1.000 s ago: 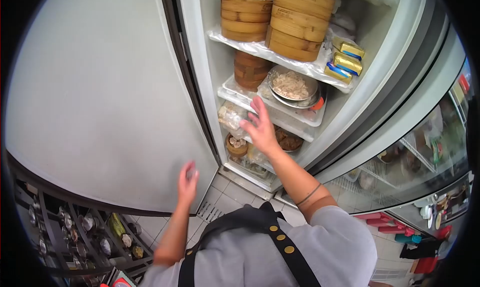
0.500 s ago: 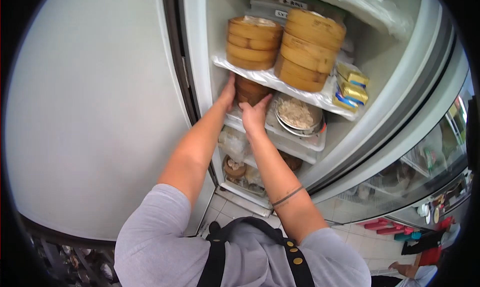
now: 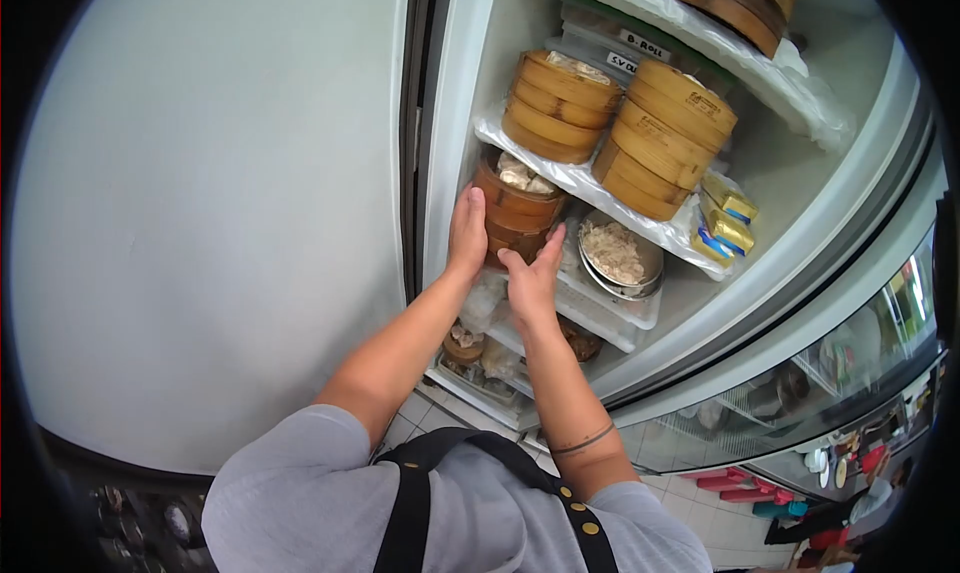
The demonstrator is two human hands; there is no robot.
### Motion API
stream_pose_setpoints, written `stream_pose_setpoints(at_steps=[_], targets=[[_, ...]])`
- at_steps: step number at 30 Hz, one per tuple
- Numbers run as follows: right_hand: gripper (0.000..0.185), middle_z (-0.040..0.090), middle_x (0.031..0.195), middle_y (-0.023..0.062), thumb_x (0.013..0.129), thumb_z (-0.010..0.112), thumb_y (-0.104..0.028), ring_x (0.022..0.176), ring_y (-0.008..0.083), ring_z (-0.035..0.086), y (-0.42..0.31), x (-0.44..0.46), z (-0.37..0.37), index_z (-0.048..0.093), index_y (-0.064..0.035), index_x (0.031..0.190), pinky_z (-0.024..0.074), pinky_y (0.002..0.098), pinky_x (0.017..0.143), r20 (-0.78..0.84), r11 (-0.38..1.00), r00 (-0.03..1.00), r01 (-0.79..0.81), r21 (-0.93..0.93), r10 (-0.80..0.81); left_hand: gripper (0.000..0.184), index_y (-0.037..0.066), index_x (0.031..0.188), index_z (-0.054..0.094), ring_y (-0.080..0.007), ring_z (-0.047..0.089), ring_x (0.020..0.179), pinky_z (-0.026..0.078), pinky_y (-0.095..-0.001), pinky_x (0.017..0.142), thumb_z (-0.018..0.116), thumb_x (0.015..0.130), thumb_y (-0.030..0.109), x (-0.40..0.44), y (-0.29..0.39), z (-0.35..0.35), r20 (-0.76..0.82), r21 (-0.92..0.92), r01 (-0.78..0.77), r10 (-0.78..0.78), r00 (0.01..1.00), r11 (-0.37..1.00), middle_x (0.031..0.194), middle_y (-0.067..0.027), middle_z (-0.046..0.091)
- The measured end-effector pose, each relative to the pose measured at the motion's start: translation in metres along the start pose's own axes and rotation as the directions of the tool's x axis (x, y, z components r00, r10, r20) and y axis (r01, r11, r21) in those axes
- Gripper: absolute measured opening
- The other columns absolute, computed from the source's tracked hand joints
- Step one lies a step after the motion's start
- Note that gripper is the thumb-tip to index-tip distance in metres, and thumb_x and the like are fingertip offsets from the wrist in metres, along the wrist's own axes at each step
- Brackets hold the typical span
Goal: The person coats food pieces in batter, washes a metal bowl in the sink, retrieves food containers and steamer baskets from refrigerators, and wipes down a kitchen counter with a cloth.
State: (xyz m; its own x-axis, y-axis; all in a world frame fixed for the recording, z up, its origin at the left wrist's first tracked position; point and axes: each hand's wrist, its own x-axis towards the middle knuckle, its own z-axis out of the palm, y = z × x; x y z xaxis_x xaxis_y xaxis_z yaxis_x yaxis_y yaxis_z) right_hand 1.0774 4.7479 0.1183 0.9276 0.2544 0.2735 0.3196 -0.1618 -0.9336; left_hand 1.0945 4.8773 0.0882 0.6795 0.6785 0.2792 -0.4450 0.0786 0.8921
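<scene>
Beside the open fridge door (image 3: 230,223), under the left front corner of the lined shelf (image 3: 572,179), left hand (image 3: 468,238) and right hand (image 3: 533,285) clasp the steamer (image 3: 515,211) between them. I'd guess stiff, weighty, its food (image 3: 520,174) soft: best held low, level.

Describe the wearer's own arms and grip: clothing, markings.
Left grip and right grip bare, no gloves seen. Short grey sleeves leave both forearms uncovered. Thin dark line across the right forearm; tattoo or band, can't tell. Black straps with gold-coloured studs over the torso.
</scene>
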Motion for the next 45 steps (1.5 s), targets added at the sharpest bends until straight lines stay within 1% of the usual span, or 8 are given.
stream_pose_setpoints(at_steps=[7,14,21,24,27,33,37,45], targets=[[0.100,0.040,0.146,0.0350,0.085,0.072,-0.041,0.136,0.0440,0.042,0.000,0.026,-0.031,0.019,0.0092,0.153,0.0336,0.0444,0.114,0.158,0.973,0.983,0.126,-0.192,-0.096,0.094,-0.002,0.148,0.030,-0.0321,0.038,0.138,0.035,-0.0432,0.113,0.065,0.089,0.063,-0.046,-0.002,0.017,-0.448,-0.266,0.227,-0.329,0.832,0.937,0.144,-0.0208,0.042],[0.085,0.050,0.141,0.0248,0.088,0.071,-0.033,0.122,0.0307,0.057,0.011,0.025,-0.037,0.029,0.0040,0.153,0.0464,0.0391,0.102,0.261,0.938,0.936,0.291,-0.188,-0.238,0.068,0.013,0.147,0.042,-0.0267,0.041,0.141,0.031,-0.0478,0.118,0.053,0.097,0.058,-0.061,-0.030,-0.024,0.165,-0.747,0.330,-0.319,0.933,0.578,0.152,-0.0074,0.045],[0.065,0.059,0.124,0.0212,0.085,0.061,-0.015,0.106,0.0359,0.062,0.041,0.005,-0.050,0.041,0.0009,0.145,0.0496,0.0449,0.092,0.363,0.970,0.902,0.239,0.034,-0.235,0.079,0.013,0.150,0.039,-0.0273,0.042,0.141,0.032,-0.0500,0.118,0.057,0.091,0.063,-0.103,-0.046,-0.061,0.139,-0.812,0.253,-0.247,0.959,0.526,0.154,-0.0076,0.043],[0.040,0.060,0.120,0.0236,0.086,0.057,-0.006,0.103,0.0374,0.064,0.022,0.008,-0.041,0.057,0.0022,0.125,0.0528,0.0473,0.088,0.440,0.644,0.764,0.640,-0.419,-0.472,0.080,0.013,0.150,0.039,-0.0257,0.040,0.142,0.029,-0.0482,0.120,0.060,0.090,0.060,-0.138,-0.032,-0.088,0.115,-0.827,0.254,-0.291,0.950,0.502,0.154,-0.0059,0.043],[0.031,0.063,0.114,0.0229,0.085,0.059,-0.005,0.099,0.0351,0.067,0.019,0.023,-0.013,0.063,0.0006,0.115,0.0563,0.0459,0.082,0.589,0.367,0.773,0.632,-0.683,-0.236,0.082,0.011,0.152,0.037,-0.0252,0.038,0.143,0.028,-0.0475,0.121,0.059,0.090,0.062,-0.178,-0.023,-0.118,0.078,-0.809,0.270,-0.360,0.930,0.522,0.155,-0.0069,0.042],[0.021,0.070,0.100,0.0188,0.085,0.059,-0.007,0.095,0.0334,0.069,0.005,0.062,0.025,0.072,-0.0033,0.102,0.0579,0.0427,0.079,0.691,0.000,0.719,0.693,-0.721,-0.076,0.075,0.010,0.152,0.036,-0.0251,0.037,0.144,0.027,-0.0469,0.121,0.050,0.096,0.059,-0.253,-0.021,-0.179,0.115,-0.804,0.340,-0.434,0.893,0.488,0.156,-0.0073,0.040],[0.038,0.066,0.108,0.0190,0.089,0.059,-0.015,0.096,0.0354,0.068,-0.008,0.073,0.030,0.059,-0.0081,0.127,0.0567,0.0453,0.078,0.516,0.034,0.703,0.607,-0.794,-0.490,0.072,0.010,0.151,0.038,-0.0242,0.038,0.143,0.029,-0.0468,0.120,0.048,0.098,0.058,-0.287,-0.018,-0.201,0.129,-0.799,0.372,-0.468,0.874,0.473,0.155,-0.0066,0.041],[0.056,0.066,0.114,0.0190,0.088,0.058,-0.015,0.094,0.0389,0.069,-0.001,0.108,0.020,0.043,-0.0129,0.142,0.0553,0.0508,0.077,0.689,-0.065,0.701,0.691,-0.720,-0.185,0.072,0.009,0.150,0.039,-0.0246,0.041,0.141,0.030,-0.0465,0.119,0.050,0.097,0.057,-0.306,-0.013,-0.226,0.196,-0.791,0.401,-0.430,0.881,0.462,0.153,-0.0071,0.045]])
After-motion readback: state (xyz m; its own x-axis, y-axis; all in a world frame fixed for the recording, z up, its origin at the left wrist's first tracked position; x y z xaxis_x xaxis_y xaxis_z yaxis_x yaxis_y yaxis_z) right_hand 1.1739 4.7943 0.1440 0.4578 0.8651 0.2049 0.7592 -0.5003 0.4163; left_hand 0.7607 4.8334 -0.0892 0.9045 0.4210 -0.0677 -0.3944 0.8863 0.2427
